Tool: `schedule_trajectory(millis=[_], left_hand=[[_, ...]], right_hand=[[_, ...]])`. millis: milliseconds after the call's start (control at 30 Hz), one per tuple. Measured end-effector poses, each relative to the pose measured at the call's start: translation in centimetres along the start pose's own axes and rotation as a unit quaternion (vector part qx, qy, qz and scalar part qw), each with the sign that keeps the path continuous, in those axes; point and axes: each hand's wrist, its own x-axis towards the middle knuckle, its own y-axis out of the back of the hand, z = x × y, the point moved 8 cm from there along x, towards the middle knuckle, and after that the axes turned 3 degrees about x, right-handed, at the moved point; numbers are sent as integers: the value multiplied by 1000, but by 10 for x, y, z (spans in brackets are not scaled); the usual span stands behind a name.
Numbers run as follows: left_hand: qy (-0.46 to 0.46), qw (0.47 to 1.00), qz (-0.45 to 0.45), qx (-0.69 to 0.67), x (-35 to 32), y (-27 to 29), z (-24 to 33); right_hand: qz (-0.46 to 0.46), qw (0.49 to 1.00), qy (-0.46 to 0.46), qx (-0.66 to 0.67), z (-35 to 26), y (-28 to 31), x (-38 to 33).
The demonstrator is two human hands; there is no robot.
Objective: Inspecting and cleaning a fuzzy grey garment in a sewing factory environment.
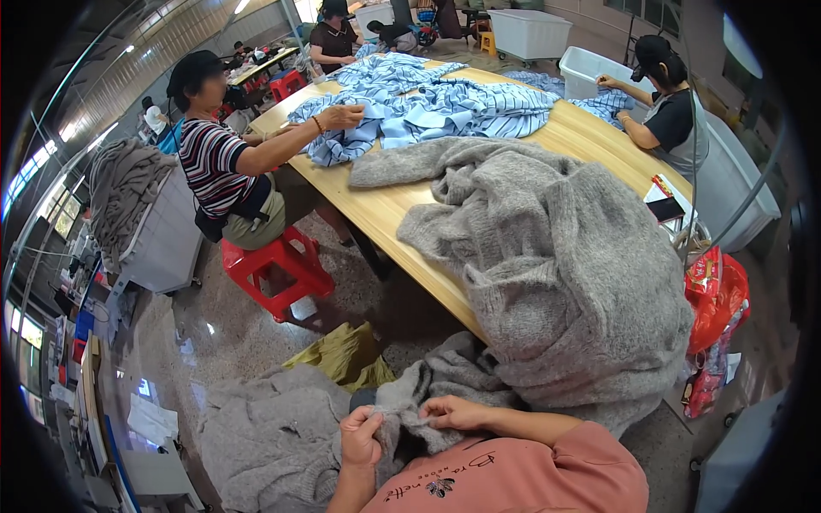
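My left hand (361,438) is closed in a pinch on the edge of a grey knit garment (400,400) in front of my chest. On the same cloth, a little to the right, the bent fingers of my right hand (453,413) pinch the fabric. Whether a small tool or thread sits between the fingers is too small to tell. More grey knitwear (265,427) spreads to the left of my hands, beside my lap. A big heap of grey knit garments (573,256) covers the near end of the table and hangs over its edge.
Blue checked cloth (462,107) lies on the far part of the wooden table (389,222). A person sits at left on a red stool (278,269); another works at right. A yellow sack (342,355) is on the floor. A red bag (717,295) hangs at right.
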Motion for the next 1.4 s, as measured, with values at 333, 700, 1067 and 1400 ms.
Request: schedule_trajectory(millis=[333,700,1067,1400], left_hand=[[-7,998,-31,-63,-6,1,19],[15,999,-38,-4,-2,-13,6],[115,986,-123,12,-9,-37,-32],[66,994,-76,49,-5,-22,-33]], right_hand=[[-4,986,31,-163,-18,-19,14],[71,738,462,-488,-141,-58,-46],[107,670,508,-530,-142,-61,-56],[117,722,469,-494,-129,-52,-41]])
